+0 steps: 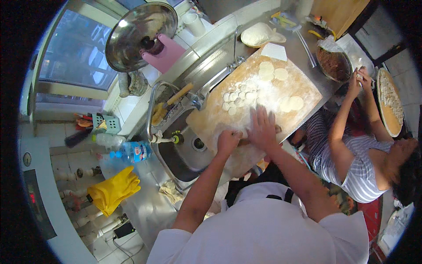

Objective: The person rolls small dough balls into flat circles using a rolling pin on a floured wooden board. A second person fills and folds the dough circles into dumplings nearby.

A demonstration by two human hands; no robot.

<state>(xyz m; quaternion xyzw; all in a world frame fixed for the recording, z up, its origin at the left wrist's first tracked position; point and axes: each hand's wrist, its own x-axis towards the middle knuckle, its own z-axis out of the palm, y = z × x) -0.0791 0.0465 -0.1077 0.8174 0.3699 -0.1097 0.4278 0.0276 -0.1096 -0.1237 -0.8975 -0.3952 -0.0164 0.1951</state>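
A floured wooden board [217,109] lies across the sink and counter in front of me. My left hand [229,142] is curled at its near part, with its fingertips at a pale piece of dough [244,133]. Flat above a short wooden rolling pin [278,129] is my right hand [263,128], its fingers stretched out and blurred. Most of the pin is hidden under that palm. Beyond my hands sit several small dough pieces [242,95] in loose flour. Rolled round wrappers [291,104] overlap at the right, and more wrappers [272,71] lie farther back.
The steel sink [184,158] with its faucet [165,140] lies left of the board. Yellow rubber gloves [113,189] and a water bottle [135,151] are farther left. At right, a co-worker [346,155] handles something near a filling bowl [333,64] and a dumpling tray [390,102].
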